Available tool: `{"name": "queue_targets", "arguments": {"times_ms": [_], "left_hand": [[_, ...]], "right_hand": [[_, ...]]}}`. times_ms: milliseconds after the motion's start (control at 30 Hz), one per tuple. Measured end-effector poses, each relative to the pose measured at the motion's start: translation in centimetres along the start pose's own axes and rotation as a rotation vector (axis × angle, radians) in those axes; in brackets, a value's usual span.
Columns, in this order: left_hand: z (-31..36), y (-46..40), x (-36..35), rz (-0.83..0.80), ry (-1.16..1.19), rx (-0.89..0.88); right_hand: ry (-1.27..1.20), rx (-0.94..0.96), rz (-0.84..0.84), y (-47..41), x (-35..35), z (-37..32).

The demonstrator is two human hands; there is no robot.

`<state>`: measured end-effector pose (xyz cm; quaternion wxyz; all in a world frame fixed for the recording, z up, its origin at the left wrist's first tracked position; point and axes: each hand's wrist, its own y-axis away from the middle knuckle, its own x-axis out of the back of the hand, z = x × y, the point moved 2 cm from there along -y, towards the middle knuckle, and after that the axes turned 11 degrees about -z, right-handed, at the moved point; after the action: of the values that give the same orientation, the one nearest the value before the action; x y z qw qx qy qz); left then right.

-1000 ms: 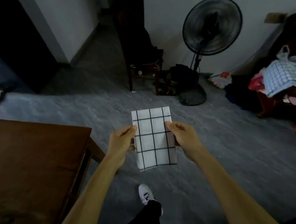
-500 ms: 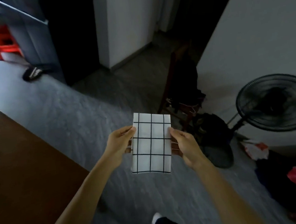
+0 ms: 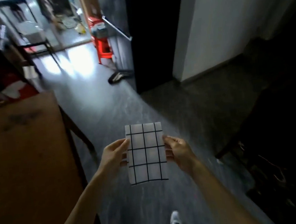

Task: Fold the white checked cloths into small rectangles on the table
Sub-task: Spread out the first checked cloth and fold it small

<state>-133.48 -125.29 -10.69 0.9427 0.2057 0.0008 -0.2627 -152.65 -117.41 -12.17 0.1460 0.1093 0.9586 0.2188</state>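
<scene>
A white cloth with a black grid (image 3: 146, 153), folded into a small upright rectangle, hangs in the air over the grey floor. My left hand (image 3: 114, 156) pinches its left edge, thumb on the front. My right hand (image 3: 177, 150) pinches the right edge the same way. The brown wooden table (image 3: 26, 161) lies to the left of the cloth, apart from it.
A red plastic stool (image 3: 102, 45) and a dark sandal (image 3: 118, 76) sit on the floor ahead. A dark doorway and white wall stand at the right. Dark furniture (image 3: 277, 134) crowds the right side. My shoe (image 3: 175, 221) shows below.
The view has swung left: the fan and clothes pile have left the frame, the table and red stool have come in. Both hands keep the same grip on the cloth.
</scene>
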Motion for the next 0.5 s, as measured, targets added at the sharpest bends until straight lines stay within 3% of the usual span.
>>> {"name": "queue_targets", "arguments": {"times_ms": [267, 500], "left_hand": [[3.1, -3.4, 6.6, 0.313, 0.137, -0.031], [2.0, -4.2, 17.0, 0.612, 0.407, -0.088]], "right_hand": [[0.16, -0.044, -0.348, -12.2, -5.8, -6.2], [0.369, -0.094, -0.593, -22.0, -18.5, -6.4]]}}
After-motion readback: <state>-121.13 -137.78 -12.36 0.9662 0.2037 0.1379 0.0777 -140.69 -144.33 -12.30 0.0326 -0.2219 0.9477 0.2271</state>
